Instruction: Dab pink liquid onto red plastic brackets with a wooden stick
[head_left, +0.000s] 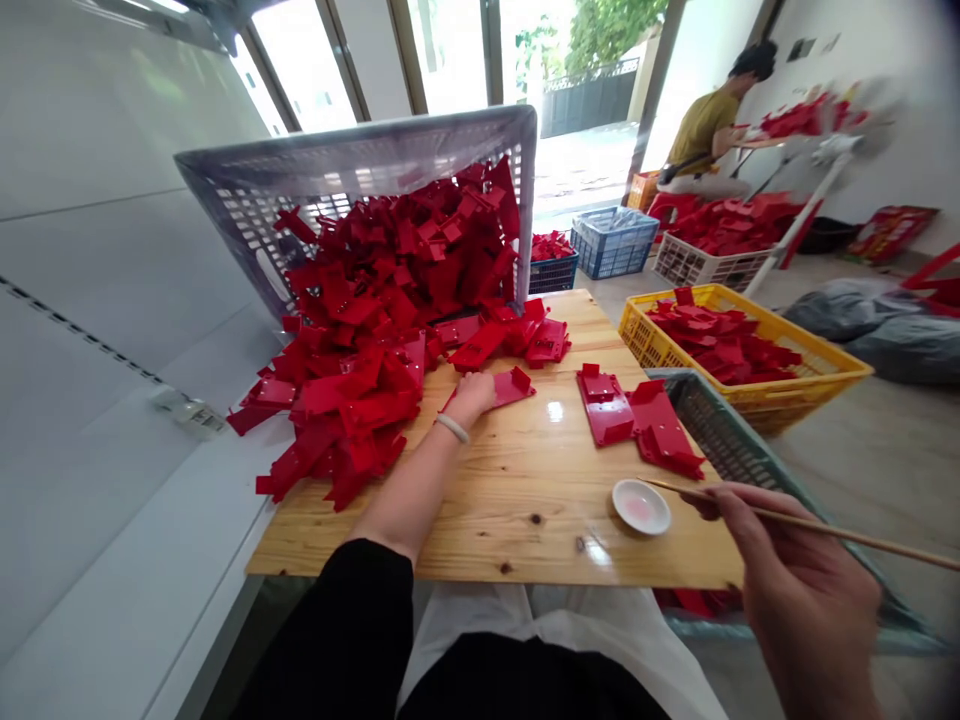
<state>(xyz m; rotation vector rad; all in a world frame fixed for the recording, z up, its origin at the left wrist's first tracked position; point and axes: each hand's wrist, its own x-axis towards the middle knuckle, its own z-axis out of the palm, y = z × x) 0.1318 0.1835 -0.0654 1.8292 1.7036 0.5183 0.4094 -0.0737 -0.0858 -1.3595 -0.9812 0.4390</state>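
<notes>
I saw the L hand (472,397) on a red part (514,388) btwn near & far edges of the table (465,525); couldn't tell if fingers gripped. R hand (799,575) had fingers closed on a thin stick (900,551), tip at a white dish (641,508) nr the near R corner.

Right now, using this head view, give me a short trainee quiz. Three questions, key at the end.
1. Which hand holds the thin wooden stick?
2. True or false: the white dish is in the left hand.
3. Fill in the colour: the yellow crate, right of the wooden table, holds ____ pieces.

Key:
1. The right hand.
2. False; the white dish rests on the table.
3. Red pieces.
</notes>
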